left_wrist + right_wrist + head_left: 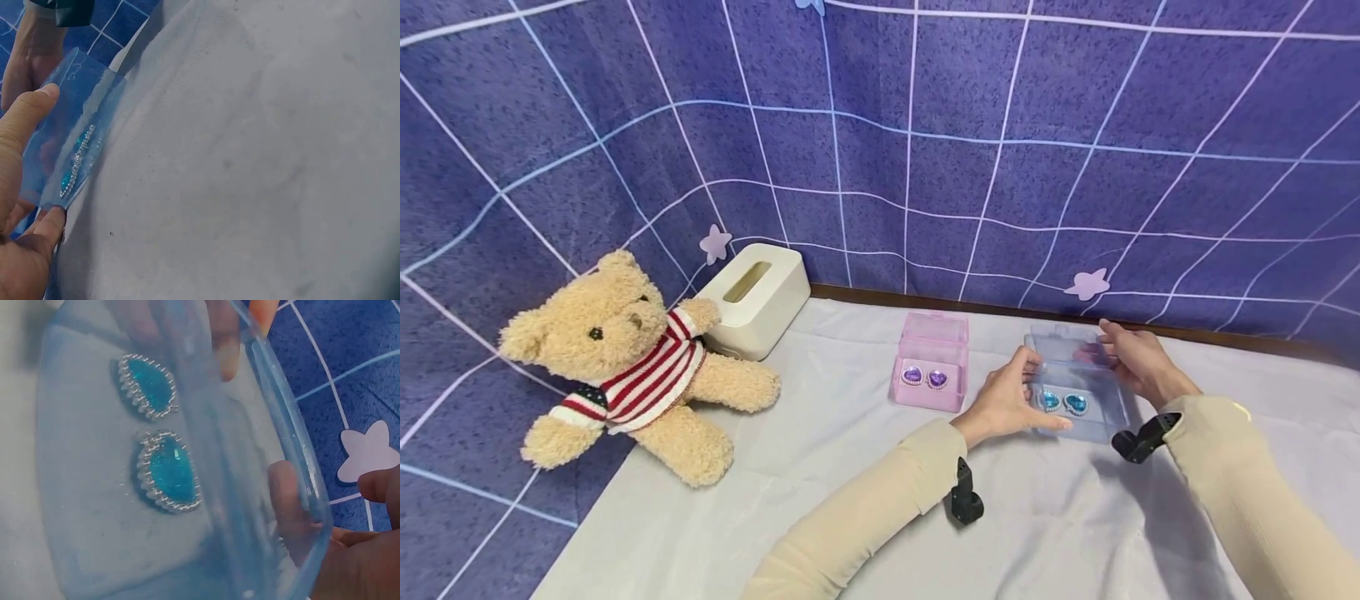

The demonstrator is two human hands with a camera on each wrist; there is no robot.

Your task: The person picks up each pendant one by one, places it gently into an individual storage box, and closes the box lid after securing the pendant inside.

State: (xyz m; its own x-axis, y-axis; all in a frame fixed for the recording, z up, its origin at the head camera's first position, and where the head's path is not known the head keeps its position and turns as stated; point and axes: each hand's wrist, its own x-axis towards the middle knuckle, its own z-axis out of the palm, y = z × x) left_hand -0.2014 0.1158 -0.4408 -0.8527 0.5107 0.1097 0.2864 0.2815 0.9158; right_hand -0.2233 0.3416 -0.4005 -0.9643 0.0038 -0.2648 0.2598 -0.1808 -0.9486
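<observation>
In the head view, a clear blue plastic box [1093,429] stands with its lid [1063,343] raised. Two teal gems [172,469] with silver beaded rims lie inside. My left hand [1003,400] grips the box's left side, thumb along the front and fingers at the far side. At the lid's right edge is my right hand [1138,362]; its fingertips show through the blue plastic, and its thumb stands apart from the lid. Left of the left hand sits an open pink box [928,402] holding two purple gems [937,379] with beaded rims.
A teddy bear [711,383] in a striped sweater sits at the left, against a white tissue box [782,296]. Behind the white cloth-covered table [820,417] hangs a blue grid-patterned curtain [962,183] with pale stars.
</observation>
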